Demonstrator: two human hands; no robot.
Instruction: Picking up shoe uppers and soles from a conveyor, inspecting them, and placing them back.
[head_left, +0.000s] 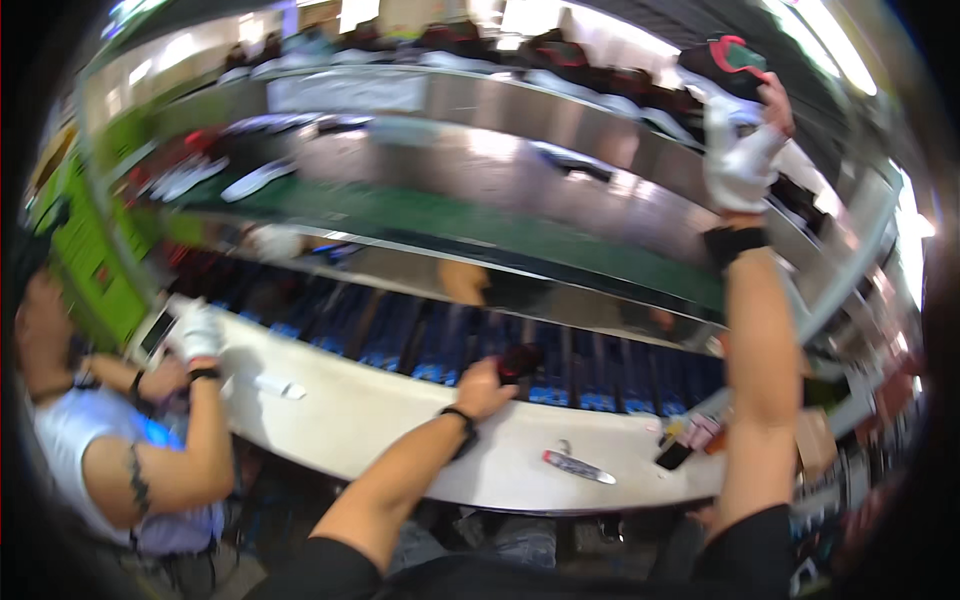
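Observation:
My right hand, in a white fingerless-tipped glove, is raised at the upper right. Its fingers close on a black shoe with a red collar edge and a green inside, level with the top shelf. My left hand is bare and low over the far edge of the white worktable. It grips a dark thing with red on it, too blurred to name surely. A red-tipped, grey-patterned cutter-like tool lies on the table between my arms.
Beyond the table runs a conveyor of dark slats. Above it, a green shelf carries white soles; black shoes line the top shelf. At left sits a co-worker with a gloved hand. A dark-and-pink item lies at right.

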